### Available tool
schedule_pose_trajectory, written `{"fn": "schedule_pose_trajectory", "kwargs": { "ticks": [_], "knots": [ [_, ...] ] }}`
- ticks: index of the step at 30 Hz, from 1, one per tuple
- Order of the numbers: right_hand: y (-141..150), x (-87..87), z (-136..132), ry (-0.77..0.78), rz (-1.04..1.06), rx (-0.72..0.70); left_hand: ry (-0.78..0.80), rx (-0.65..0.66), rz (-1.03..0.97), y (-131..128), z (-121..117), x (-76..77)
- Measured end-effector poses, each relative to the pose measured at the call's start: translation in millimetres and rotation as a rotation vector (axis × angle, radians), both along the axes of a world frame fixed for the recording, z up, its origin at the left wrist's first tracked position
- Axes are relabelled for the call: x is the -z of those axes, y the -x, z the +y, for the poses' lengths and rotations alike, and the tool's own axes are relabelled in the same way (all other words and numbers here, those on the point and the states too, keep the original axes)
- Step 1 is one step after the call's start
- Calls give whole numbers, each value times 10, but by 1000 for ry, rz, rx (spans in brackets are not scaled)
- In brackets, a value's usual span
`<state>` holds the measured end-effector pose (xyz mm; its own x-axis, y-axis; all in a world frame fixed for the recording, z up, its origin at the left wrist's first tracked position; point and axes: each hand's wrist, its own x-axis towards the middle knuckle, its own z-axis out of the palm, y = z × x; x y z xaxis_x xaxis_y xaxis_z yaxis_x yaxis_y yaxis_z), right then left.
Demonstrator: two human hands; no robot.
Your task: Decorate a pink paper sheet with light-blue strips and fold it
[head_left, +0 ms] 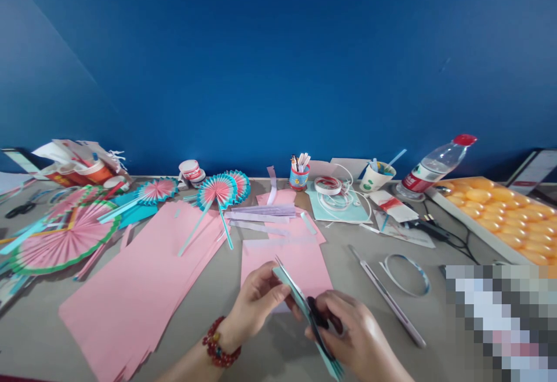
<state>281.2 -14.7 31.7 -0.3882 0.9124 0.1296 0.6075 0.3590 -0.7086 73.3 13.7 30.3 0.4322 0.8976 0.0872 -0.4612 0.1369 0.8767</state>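
My left hand (256, 301), a red bead bracelet on its wrist, pinches a thin teal paper strip (290, 286) low in the middle of the view. My right hand (352, 335) is closed round black-handled scissors (314, 312), whose blades run along the strip. Both hands hover over a pink sheet (285, 260) on the grey table (204, 312).
A stack of pink paper (139, 289) lies left. Folded paper fans (217, 190) and a large pink fan (65, 242) sit further left. A metal ruler (387, 295), tape rolls (327, 184), pen cup (299, 176), paper cup (376, 176), water bottle (435, 167) and orange tray (500, 213) lie right.
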Motion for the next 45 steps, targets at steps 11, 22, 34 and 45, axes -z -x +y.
{"fn": "schedule_pose_trajectory", "kwargs": {
  "ticks": [11,22,34,45],
  "knots": [
    [15,-15,3,-139,25,63,12,-7,40,12,13,31],
    [-441,128,3,-21,-82,239,53,-77,88,29,4,16],
    [-580,201,-218,-67,-203,325,60,-111,205,23,-6,137],
    [-1020,228,-325,15,-232,599,17,-566,121,682,90,-407]
  ]
}}
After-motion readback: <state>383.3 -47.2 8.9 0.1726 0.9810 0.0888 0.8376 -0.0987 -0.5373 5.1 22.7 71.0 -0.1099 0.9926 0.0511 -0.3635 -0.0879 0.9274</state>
